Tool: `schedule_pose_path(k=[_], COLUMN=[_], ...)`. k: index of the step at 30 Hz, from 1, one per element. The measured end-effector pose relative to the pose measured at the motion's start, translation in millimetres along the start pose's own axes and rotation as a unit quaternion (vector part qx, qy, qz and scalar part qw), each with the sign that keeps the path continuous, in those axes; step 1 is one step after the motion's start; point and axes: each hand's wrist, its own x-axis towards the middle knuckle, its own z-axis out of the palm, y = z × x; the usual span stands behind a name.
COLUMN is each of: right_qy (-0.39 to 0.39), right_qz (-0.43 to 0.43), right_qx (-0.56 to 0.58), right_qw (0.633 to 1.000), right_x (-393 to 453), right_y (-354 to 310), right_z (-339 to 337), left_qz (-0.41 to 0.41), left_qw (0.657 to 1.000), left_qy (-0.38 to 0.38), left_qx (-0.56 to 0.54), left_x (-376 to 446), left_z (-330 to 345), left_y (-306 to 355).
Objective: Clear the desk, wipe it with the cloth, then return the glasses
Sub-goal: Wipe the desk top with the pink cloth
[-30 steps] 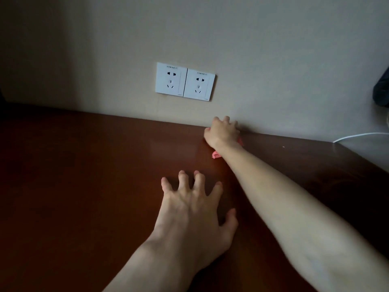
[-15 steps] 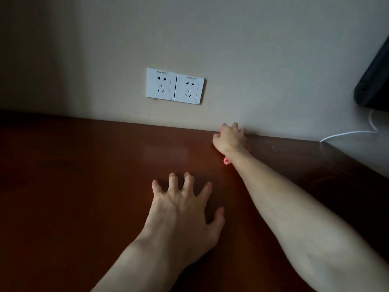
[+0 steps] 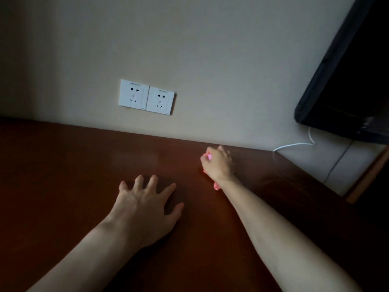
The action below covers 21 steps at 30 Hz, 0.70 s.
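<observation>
A dark reddish-brown wooden desk (image 3: 63, 186) fills the lower part of the view and meets a beige wall. My right hand (image 3: 217, 164) is stretched out near the desk's back edge and grips a pink cloth (image 3: 216, 186), pressing it onto the wood; only small pink bits show at the fingers and under the wrist. My left hand (image 3: 145, 205) rests flat on the desk nearer to me, fingers spread. No glasses are in view.
Two white wall sockets (image 3: 146, 96) sit on the wall above the desk. A dark screen (image 3: 347, 91) hangs at the upper right, with a white cable (image 3: 294, 145) running to the desk's back right corner. The desk's right edge (image 3: 311, 175) slants toward me.
My right hand with the pink cloth has slid to the right along the back edge and slightly toward me. The view has shifted right, revealing the dark screen. The left hand stays planted.
</observation>
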Motion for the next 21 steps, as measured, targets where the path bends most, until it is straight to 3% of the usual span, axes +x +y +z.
schedule_pose_path(k=[3, 15, 19, 21], right_qy=[-0.014, -0.028, -0.015, -0.002], right_qz=[-0.001, -0.165, -0.178, -0.145], right_qx=[-0.010, 0.034, 0.022, -0.001], right_qw=[1.000, 0.985, 0.984, 0.989], right_x=[-35, -215, -206, -171], right_y=[-4, 3, 7, 9], right_z=[-16, -111, -106, -88], left_qz=[-0.006, -0.012, -0.008, -0.005], left_qw=[1.000, 0.999, 0.999, 0.999], left_qy=[0.005, 0.028, 0.036, 0.037], left_qx=[0.004, -0.017, -0.019, -0.020], left_x=[-3, -10, -11, -10], left_z=[-2, 2, 3, 3], left_y=[0, -1, -3, -4])
